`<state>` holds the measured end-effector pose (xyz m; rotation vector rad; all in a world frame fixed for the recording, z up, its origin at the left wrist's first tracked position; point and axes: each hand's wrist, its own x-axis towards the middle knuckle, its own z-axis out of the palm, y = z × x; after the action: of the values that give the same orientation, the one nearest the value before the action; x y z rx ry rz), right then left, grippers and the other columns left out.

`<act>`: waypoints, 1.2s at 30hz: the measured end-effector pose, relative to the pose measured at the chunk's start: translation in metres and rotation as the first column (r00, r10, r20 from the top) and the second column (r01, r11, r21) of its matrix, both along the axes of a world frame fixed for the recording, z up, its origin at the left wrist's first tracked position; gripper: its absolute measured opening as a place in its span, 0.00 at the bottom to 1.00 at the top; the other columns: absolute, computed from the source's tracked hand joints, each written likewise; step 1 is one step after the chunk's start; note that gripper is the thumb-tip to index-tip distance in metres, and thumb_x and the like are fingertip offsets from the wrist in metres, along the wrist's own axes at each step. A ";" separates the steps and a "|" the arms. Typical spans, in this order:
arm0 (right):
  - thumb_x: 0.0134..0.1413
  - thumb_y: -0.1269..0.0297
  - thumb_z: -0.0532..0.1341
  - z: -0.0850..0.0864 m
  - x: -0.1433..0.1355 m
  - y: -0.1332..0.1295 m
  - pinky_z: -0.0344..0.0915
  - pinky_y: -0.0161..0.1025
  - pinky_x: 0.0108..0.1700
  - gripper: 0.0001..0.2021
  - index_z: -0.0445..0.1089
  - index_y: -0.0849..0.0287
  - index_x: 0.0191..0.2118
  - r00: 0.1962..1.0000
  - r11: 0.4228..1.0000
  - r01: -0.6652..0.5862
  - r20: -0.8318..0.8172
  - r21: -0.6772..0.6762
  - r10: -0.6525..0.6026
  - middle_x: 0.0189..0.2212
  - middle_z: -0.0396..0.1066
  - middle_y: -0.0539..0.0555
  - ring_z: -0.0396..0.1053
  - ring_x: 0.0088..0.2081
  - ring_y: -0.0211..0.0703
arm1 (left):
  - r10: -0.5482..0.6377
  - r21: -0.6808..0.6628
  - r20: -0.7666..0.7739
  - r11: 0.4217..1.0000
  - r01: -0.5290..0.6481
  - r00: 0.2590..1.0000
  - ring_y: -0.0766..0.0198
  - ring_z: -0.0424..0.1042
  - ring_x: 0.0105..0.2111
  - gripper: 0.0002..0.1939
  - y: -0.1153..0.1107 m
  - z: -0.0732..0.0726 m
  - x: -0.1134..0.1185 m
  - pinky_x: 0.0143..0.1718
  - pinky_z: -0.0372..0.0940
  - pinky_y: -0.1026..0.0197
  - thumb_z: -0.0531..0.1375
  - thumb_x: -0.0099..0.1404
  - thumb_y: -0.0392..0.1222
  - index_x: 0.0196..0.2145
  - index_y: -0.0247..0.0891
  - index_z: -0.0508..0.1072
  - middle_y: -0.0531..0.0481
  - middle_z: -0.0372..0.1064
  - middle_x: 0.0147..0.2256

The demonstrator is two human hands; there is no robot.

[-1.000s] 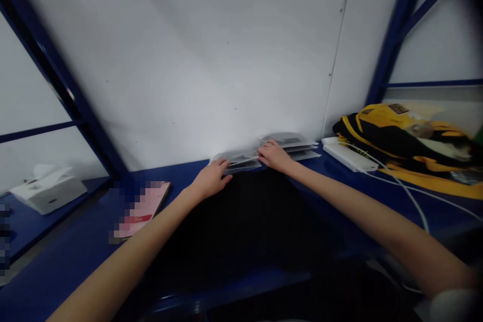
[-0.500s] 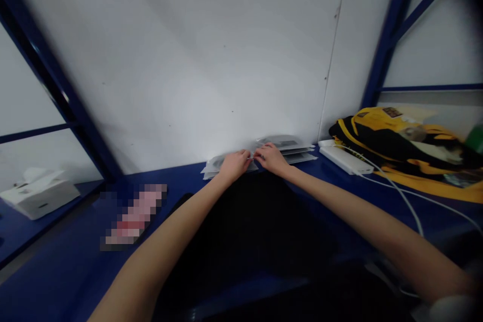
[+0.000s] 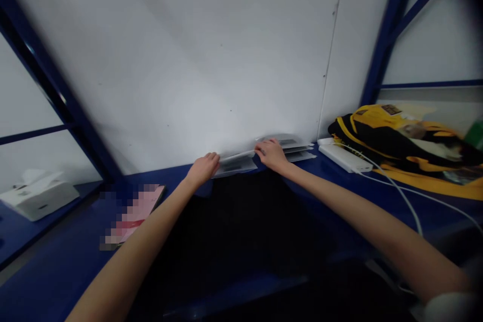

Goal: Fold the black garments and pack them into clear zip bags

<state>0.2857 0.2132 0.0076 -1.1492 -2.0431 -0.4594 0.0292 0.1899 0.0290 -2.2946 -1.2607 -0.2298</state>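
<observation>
Against the wall, a clear plastic bag (image 3: 237,163) is stretched between my hands, with its top edge running from one to the other. My left hand (image 3: 204,168) is closed at that bag's left end, fingers curled over the edge. At the right end my right hand (image 3: 272,155) pinches the same edge. A stack of similar flat clear bags (image 3: 300,148) fans out just beyond my right hand. Below both hands spreads a dark black area (image 3: 241,231), whose kind I cannot make out.
On the blue table (image 3: 49,271), a pink flat object (image 3: 149,204), partly pixelated, lies left of my forearm. A tissue box (image 3: 41,193) stands at the far left. To the right are a white power bank (image 3: 344,157) with cables and a black and yellow bag (image 3: 407,141). A white wall (image 3: 226,60) rises behind.
My left hand has moved left, away from my right hand, and the bag's edge now spans the gap between them. My right hand has stayed nearly in place.
</observation>
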 end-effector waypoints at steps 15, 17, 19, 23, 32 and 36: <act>0.53 0.70 0.52 -0.006 0.000 -0.009 0.49 0.40 0.44 0.05 0.65 0.62 0.34 0.963 0.995 0.071 0.256 0.068 -0.086 0.33 0.68 0.57 0.61 0.39 0.46 | -0.016 -0.006 -0.181 1.000 0.015 0.983 0.63 0.65 0.37 0.12 -0.013 -0.007 -0.040 0.31 0.61 0.64 0.45 0.63 0.33 0.43 0.39 0.61 0.47 0.62 0.39; 0.54 0.70 0.52 -0.005 -0.001 -0.010 0.49 0.41 0.44 0.05 0.64 0.62 0.34 0.958 0.994 0.082 0.268 0.077 -0.100 0.34 0.68 0.57 0.61 0.39 0.47 | -0.042 -0.009 -0.247 0.999 0.041 0.968 0.63 0.64 0.37 0.14 -0.016 -0.004 -0.038 0.30 0.61 0.64 0.46 0.62 0.31 0.44 0.41 0.61 0.46 0.61 0.39; 0.54 0.69 0.52 -0.005 -0.002 -0.011 0.49 0.41 0.44 0.05 0.64 0.62 0.35 0.955 0.993 0.087 0.276 0.075 -0.104 0.34 0.68 0.57 0.60 0.40 0.47 | -0.053 -0.010 -0.279 0.999 0.053 0.959 0.62 0.64 0.37 0.15 -0.018 -0.003 -0.036 0.30 0.61 0.64 0.47 0.61 0.31 0.45 0.41 0.61 0.46 0.61 0.39; 0.54 0.69 0.53 -0.004 -0.004 -0.012 0.49 0.41 0.44 0.05 0.64 0.62 0.34 0.953 0.993 0.097 0.281 0.071 -0.114 0.34 0.68 0.58 0.60 0.40 0.47 | -0.077 -0.032 -0.290 0.997 0.071 0.954 0.61 0.64 0.38 0.17 -0.021 -0.001 -0.033 0.28 0.61 0.64 0.47 0.60 0.31 0.46 0.41 0.62 0.46 0.61 0.40; 0.53 0.70 0.52 -0.004 -0.008 -0.015 0.50 0.42 0.44 0.06 0.64 0.62 0.35 0.955 0.991 0.094 0.274 0.093 -0.116 0.34 0.67 0.58 0.59 0.40 0.48 | -0.055 -0.072 -0.149 0.996 0.044 0.987 0.60 0.62 0.46 0.24 -0.017 -0.007 -0.026 0.36 0.63 0.63 0.48 0.57 0.29 0.52 0.39 0.58 0.44 0.57 0.49; 0.51 0.71 0.52 0.001 -0.015 -0.025 0.51 0.43 0.45 0.08 0.64 0.63 0.38 0.922 0.992 -0.076 0.385 0.101 0.031 0.37 0.66 0.59 0.59 0.41 0.49 | -0.090 -0.064 0.023 0.994 0.092 0.996 0.58 0.61 0.47 0.22 -0.016 -0.011 -0.024 0.44 0.60 0.59 0.44 0.64 0.39 0.56 0.34 0.52 0.41 0.57 0.50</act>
<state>0.2704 0.1879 0.0083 -0.9884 -2.3384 -0.8167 0.0049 0.1741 0.0182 -2.4137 -1.1909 -0.2480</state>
